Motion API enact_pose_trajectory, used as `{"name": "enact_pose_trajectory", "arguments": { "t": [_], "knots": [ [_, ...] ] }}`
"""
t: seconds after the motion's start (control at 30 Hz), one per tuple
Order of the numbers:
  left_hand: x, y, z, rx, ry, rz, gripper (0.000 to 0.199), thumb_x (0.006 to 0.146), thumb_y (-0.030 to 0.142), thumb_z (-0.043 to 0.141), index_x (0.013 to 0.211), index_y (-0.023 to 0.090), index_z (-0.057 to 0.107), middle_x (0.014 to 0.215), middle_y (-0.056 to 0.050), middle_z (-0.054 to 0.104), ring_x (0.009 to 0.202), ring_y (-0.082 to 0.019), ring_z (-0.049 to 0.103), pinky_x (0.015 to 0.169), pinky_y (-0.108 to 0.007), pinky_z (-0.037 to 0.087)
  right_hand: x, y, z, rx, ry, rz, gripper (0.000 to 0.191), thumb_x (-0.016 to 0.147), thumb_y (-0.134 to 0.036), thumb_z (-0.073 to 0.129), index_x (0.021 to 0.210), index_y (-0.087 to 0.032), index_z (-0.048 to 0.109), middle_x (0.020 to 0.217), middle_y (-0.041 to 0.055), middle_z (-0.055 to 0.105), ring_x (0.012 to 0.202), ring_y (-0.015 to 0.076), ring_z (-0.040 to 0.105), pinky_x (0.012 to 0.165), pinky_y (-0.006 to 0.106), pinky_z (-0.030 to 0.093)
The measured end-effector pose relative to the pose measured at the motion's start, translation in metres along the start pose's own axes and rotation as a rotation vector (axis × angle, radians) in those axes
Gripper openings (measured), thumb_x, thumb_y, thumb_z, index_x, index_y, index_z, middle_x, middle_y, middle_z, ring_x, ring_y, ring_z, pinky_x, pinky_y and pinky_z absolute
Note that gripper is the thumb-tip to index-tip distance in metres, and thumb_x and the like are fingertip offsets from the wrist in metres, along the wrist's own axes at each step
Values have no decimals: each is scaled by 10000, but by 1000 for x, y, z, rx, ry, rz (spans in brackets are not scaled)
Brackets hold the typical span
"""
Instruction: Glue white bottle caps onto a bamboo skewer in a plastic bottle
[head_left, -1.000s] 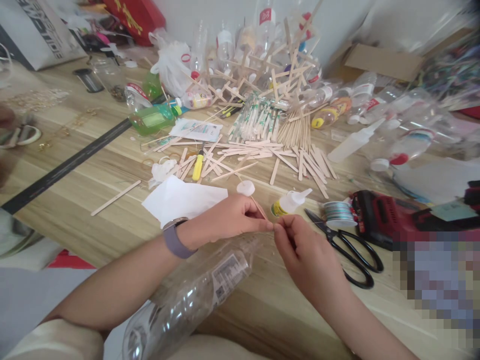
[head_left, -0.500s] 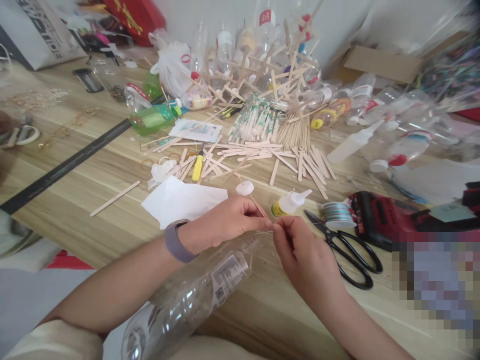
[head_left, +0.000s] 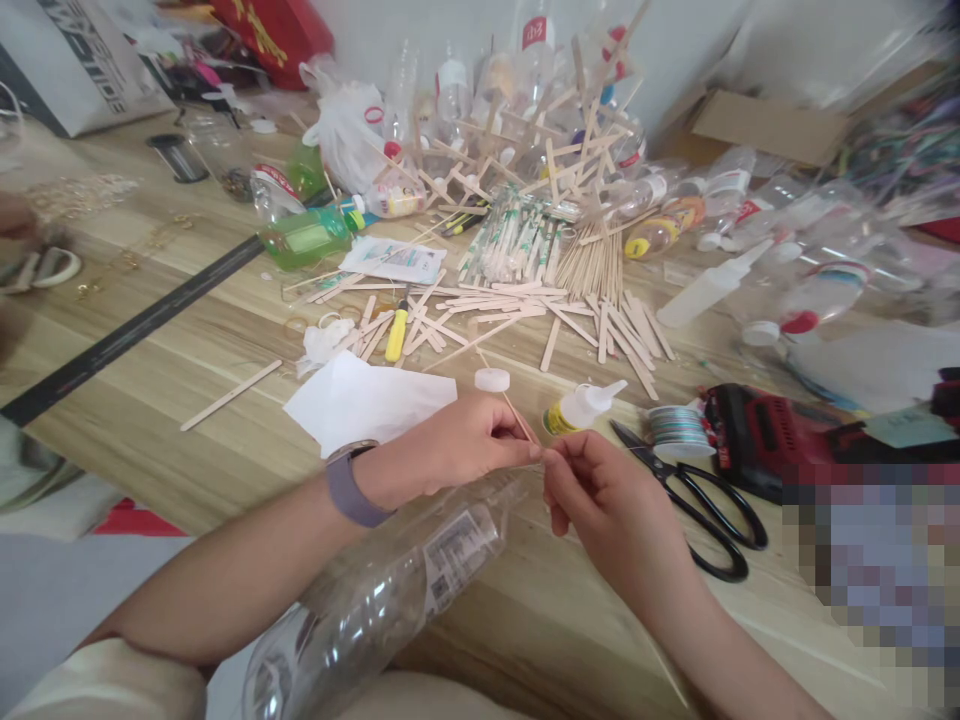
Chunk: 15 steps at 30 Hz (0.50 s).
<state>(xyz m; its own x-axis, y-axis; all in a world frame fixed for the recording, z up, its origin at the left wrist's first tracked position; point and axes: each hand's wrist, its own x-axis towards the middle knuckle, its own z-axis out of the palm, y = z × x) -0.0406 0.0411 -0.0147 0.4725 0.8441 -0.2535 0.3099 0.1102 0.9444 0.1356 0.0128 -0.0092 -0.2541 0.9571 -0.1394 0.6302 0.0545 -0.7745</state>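
Looking down in the head view on a wood-grain table (head_left: 225, 300) against a pale wall (head_left: 442, 22). Pinching a thin stick (head_left: 519, 412), pale brown, in the left hand (head_left: 457, 440), tilted over the table, with a round white cap (head_left: 492, 380) on it. Holding the right hand (head_left: 615, 510) fingertips together beside the left ones; cannot tell on what. Showing farther back a clear jar (head_left: 216, 150) with small dark pieces inside; under the left forearm, a large clear bottle (head_left: 375, 610), slanted.

The cap (head_left: 492, 380) sits on the stick (head_left: 517, 412), left of the scissors (head_left: 663, 468).
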Motion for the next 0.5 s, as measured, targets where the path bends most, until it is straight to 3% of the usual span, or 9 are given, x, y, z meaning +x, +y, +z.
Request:
{"name": "enact_pose_trajectory", "arguments": {
  "t": [0.2, 0.5],
  "knots": [
    [-2, 4, -4, -40, -71, -20, 207, 777, 335, 613, 801, 147, 696, 776, -23, 682, 735, -149, 577, 679, -256, 423, -3, 4, 2, 43, 82, -21, 220, 872, -388, 489, 719, -231, 474, 463, -53, 556, 368, 119, 519, 411, 229, 374],
    [-2, 2, 1, -59, -36, 4, 207, 773, 335, 620, 800, 148, 704, 778, -22, 693, 733, -148, 584, 669, -248, 423, -4, 8, 7, -229, 330, -277, 167, 850, -300, 534, 707, -226, 492, 509, -37, 570, 414, 122, 532, 413, 219, 349]
  ]
}}
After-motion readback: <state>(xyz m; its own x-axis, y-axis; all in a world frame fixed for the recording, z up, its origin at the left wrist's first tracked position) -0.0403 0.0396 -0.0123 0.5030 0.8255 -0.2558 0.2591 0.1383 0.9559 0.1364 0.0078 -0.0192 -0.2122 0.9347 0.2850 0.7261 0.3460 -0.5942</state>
